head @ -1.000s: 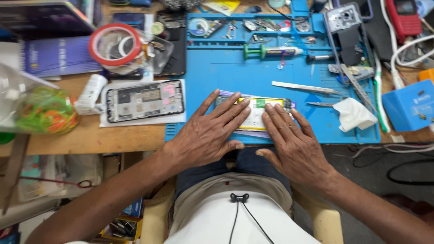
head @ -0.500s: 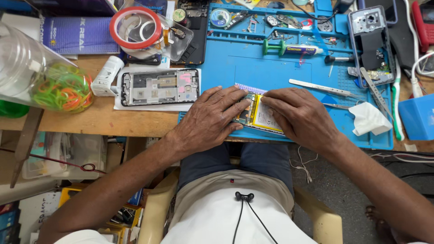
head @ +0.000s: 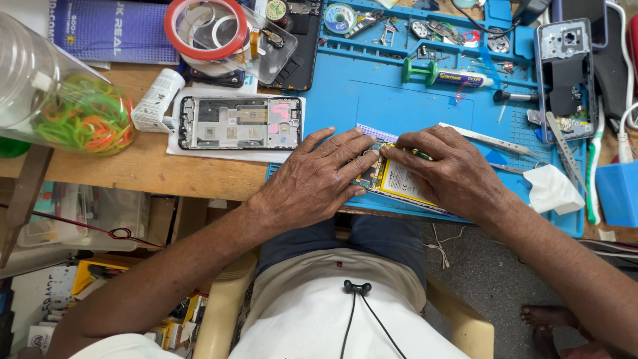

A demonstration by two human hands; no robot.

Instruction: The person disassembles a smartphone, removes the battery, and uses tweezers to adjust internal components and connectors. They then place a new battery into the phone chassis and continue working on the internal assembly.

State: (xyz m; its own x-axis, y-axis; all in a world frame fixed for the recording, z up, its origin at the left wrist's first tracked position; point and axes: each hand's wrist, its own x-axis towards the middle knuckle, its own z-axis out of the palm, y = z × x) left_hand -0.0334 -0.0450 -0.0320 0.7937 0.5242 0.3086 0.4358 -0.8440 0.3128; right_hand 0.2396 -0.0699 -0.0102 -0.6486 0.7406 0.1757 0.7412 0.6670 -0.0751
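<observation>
Both hands flat on an opened phone [head: 392, 178] at the near edge of the blue mat [head: 399, 106]. Left hand [head: 316, 179] lies palm down, fingers spread over the phone's left half. Right hand [head: 452, 173] presses the right half, fingertips meeting the left's; neither is gripping anything. Tweezers [head: 485, 139] at 2 o'clock of the right hand, tissue [head: 551, 189] at 3. Phone frame [head: 239, 123] at 10 o'clock of the left hand, on the desk [head: 146, 169]. Jar [head: 60, 93] further left.
</observation>
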